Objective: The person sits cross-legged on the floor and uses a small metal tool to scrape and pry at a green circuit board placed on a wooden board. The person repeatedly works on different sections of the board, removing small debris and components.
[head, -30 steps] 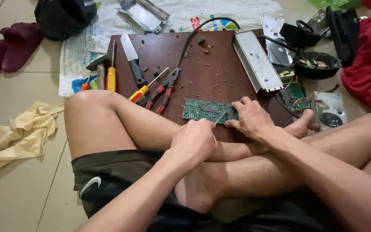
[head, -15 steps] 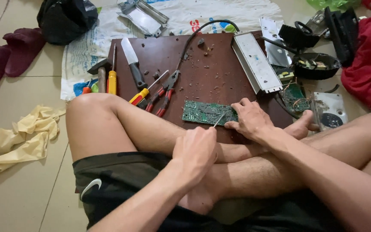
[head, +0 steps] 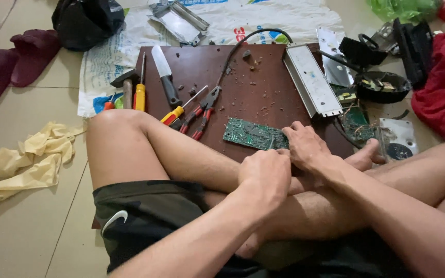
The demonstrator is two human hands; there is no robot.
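A person sits cross-legged on the floor with a dark brown board (head: 243,77) as the work surface across the legs. The green circuit board (head: 251,134) lies flat at the near edge of that board, just in front of the shins. The right hand (head: 310,149) rests with fingers spread on the circuit board's right end, pinning it down. The left hand (head: 266,172) is closed in a fist around a thin tool whose tip just shows at the circuit board's near edge; what kind of tool I cannot tell. The step looks like prying or picking a part off the circuit board. The next move would call for steady downward hold and small, controlled force at the tip. Red-handled pliers (head: 204,110), a yellow-and-red screwdriver (head: 178,110) and a knife (head: 165,74) lie further up the board.
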